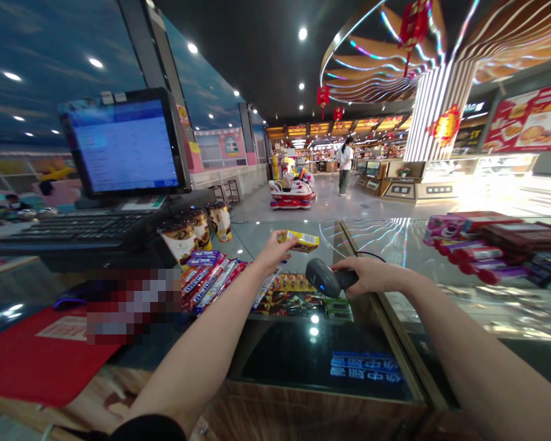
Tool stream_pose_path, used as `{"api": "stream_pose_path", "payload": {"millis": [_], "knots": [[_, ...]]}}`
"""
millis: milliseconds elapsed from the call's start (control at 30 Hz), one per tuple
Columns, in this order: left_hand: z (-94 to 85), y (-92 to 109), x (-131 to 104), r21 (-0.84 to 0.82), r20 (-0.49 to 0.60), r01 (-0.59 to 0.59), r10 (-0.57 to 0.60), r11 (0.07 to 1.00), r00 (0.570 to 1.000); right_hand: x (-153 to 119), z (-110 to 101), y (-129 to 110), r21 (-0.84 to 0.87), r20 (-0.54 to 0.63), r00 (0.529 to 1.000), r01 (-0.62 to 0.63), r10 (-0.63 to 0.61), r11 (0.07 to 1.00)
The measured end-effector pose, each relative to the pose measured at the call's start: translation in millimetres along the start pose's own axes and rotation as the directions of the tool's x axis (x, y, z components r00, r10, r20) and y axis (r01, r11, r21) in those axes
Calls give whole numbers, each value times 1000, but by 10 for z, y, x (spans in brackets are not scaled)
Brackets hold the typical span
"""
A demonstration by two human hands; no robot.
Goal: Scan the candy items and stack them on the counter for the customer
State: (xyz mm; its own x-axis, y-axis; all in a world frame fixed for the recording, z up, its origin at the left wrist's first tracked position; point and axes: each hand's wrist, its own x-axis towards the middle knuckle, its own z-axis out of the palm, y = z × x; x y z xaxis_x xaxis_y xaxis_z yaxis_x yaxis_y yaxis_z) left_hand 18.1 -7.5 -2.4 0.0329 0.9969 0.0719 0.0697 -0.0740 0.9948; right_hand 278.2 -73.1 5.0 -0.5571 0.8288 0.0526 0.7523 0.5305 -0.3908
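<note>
Above the glass counter, my left hand (275,252) is closed on the left end of a small yellow box (303,241) with a barcode on its upper face. My right hand (366,277) wraps around the handle of a black barcode scanner (324,277). The scanner's head points left, a little below the yellow box and apart from it. A small blue light glows on the scanner. Under my left forearm lie Mentos rolls (206,285) in red and blue wrappers. Part of that row is hidden by the arm.
At left stand a monitor (126,147), a keyboard (82,229) and several printed cups (220,220). A red mat (37,361) covers the near left counter. Stacked candy packs (487,248) lie at right. A person (344,162) stands far down the hall.
</note>
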Motion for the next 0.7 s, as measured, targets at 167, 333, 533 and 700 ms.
{"api": "stream_pose_path", "payload": {"millis": [167,333,533,700], "knots": [[-49,-39,46,103,-48,-48,53,994,997,27,18,42,36,-24,999,25,-24,999],[-68,-91,96,30,-81,-89,91,996,993,8,-21,85,163,-108,994,27,-9,986],[-69,-142,137,-17,-123,-134,131,991,984,-14,-79,129,296,-180,984,49,5,954],[-71,-175,181,-17,-136,-165,161,986,978,6,-90,191,366,-185,983,88,-20,927]]}}
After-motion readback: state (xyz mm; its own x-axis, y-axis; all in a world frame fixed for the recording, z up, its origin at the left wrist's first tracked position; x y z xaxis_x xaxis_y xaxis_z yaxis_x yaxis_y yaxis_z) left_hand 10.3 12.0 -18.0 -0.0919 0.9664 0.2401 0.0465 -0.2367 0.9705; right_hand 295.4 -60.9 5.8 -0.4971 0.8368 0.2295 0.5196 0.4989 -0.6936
